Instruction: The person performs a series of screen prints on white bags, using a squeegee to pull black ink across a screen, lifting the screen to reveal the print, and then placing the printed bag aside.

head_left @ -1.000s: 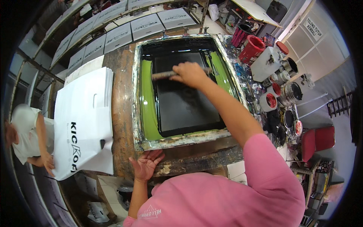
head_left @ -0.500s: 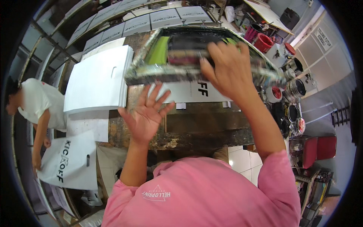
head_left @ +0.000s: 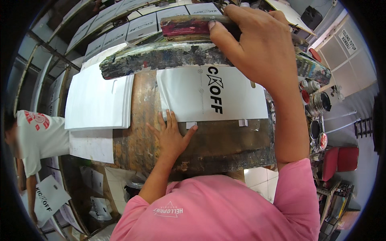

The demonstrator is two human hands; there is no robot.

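Red chair (head_left: 347,158), white floor tiles (head_left: 255,179)

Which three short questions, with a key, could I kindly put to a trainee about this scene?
1. Fill in the blank: the right hand holds a wooden-topped ____.
2. True or false: the stack of white bags lies to the right of the printed white bag.
3. Where is the left hand? A) on the stack of white bags; B) at the near left corner of the printed white bag; C) on the screen frame.

Key: 1. squeegee; 2. false, it lies to the left; 3. B.
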